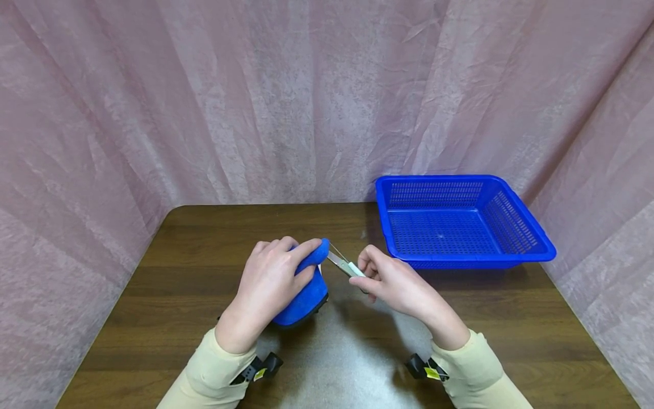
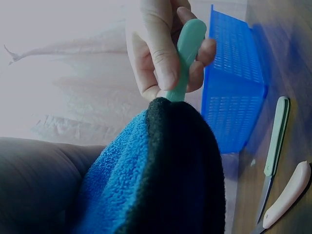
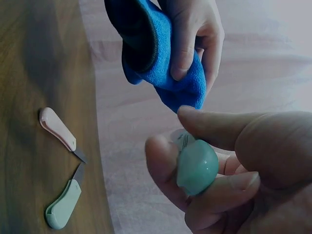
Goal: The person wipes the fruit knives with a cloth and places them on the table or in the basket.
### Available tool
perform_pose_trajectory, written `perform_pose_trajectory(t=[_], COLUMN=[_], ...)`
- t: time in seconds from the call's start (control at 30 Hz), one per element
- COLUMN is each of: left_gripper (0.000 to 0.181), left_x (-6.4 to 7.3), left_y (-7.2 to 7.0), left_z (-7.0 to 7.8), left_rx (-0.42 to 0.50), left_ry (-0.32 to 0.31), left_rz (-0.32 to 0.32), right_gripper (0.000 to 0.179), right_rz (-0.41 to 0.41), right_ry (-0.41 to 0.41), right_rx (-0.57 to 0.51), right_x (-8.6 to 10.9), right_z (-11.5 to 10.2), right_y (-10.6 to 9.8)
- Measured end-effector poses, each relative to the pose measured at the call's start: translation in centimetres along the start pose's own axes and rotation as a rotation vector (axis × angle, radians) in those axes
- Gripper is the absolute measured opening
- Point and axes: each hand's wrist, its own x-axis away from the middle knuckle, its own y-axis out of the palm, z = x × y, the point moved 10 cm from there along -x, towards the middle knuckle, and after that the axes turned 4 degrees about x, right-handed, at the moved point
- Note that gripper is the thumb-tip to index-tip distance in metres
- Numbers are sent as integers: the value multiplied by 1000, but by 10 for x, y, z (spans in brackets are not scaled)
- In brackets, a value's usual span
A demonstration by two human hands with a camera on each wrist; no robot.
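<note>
My left hand (image 1: 273, 272) grips a folded blue cloth (image 1: 305, 301) with a dark edge, fingers and thumb bent over it. In my right hand (image 1: 390, 281) is a knife with a pale green handle (image 3: 197, 168), held between thumb and fingers. Its blade (image 1: 335, 259) points left and runs to the cloth by my left fingertips; the cloth hides the tip. On the tabletop in the wrist views lie a second green-handled knife (image 3: 64, 204) and a pink-handled knife (image 3: 57, 127), blades out. Both are hidden in the head view.
A blue perforated plastic basket (image 1: 390, 230) stands at the back right of the brown wooden table (image 1: 179, 295). Pink curtains (image 1: 286, 102) hang behind the table and at both sides.
</note>
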Motion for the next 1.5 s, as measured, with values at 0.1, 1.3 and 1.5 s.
perform_pose_trajectory(t=[0.1,1.3,1.5], left_gripper=[44,43,43], left_x=[0,1,1], left_y=[-1,1,1], left_z=[0,20,22], left_rx=[1,41,40], left_ry=[-8,82,85], left_rz=[-3,12,14], right_gripper=[28,24,29], right_rz=[-4,92,80], right_ry=[23,5,0], right_rx=[-25,120,138], right_x=[1,0,-2], right_z=[1,0,-1], right_y=[1,-9,-8])
